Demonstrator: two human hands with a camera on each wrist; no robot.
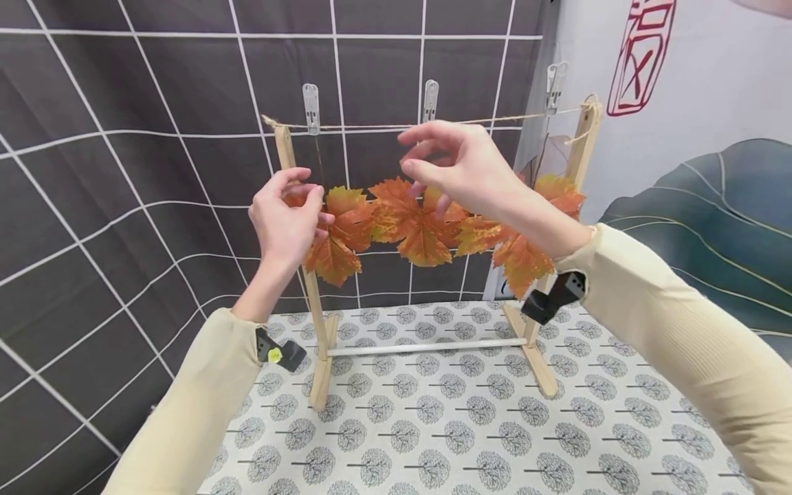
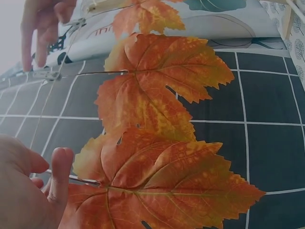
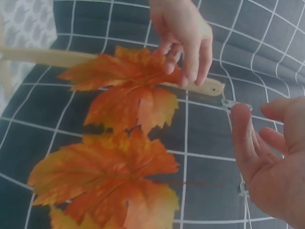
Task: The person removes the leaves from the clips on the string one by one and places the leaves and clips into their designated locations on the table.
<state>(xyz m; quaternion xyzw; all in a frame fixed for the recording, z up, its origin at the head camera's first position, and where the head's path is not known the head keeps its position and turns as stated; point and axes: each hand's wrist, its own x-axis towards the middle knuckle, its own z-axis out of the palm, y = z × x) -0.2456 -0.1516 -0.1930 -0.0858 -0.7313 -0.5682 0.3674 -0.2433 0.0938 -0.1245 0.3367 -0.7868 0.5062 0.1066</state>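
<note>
Three orange maple leaves hang in a row from a twine line [image 1: 365, 126], each by a thin stem below a clear clothespin. My left hand [image 1: 281, 220] is raised before the left leaf [image 1: 339, 240], its fingers loosely bent with nothing between them. Just below the middle clothespin [image 1: 431, 96], my right hand [image 1: 464, 165] hovers with relaxed, parted fingers and holds nothing. It overlaps part of the middle leaf [image 1: 414, 227], and its forearm hides some of the right leaf [image 1: 522, 254]. The left clothespin [image 1: 311, 110] and right clothespin [image 1: 555, 86] stand upright on the line.
The twine runs between a wooden left post [image 1: 318, 316] and right post [image 1: 581, 148] on flat feet. A white rod [image 1: 427, 346] joins them low down. Beneath is a tree-patterned tablecloth [image 1: 402, 440]; behind hangs a dark grid curtain [image 1: 185, 82].
</note>
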